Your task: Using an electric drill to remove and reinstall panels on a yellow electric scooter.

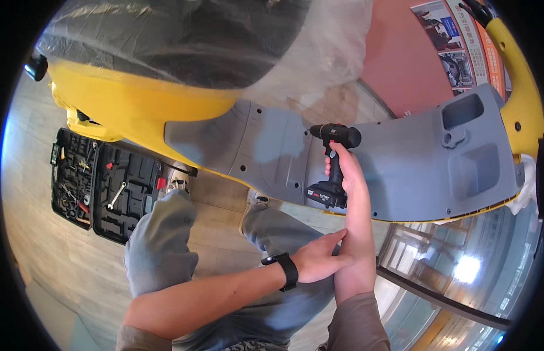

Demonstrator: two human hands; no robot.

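Note:
A black cordless drill (327,194) is in my right hand (351,169), fingers wrapped around its grip and the index finger by the red trigger. Its chuck points left, over the grey plastic footboard (280,146) of a yellow scooter (137,93). The front of the drill is close to a dark hole in the footboard; whether it touches, I cannot tell. My left hand (318,257), with a black watch on the wrist, lies across my right forearm. Its fingers are stretched out and the thumb is apart, holding nothing.
Clear plastic film wraps the dark seat (219,35). On the floor to the left lies an open black tool case (122,193) with a wrench (117,196) in it. A glass-topped table (459,286) stands at the lower right. Beyond the scooter is a red display panel (400,58).

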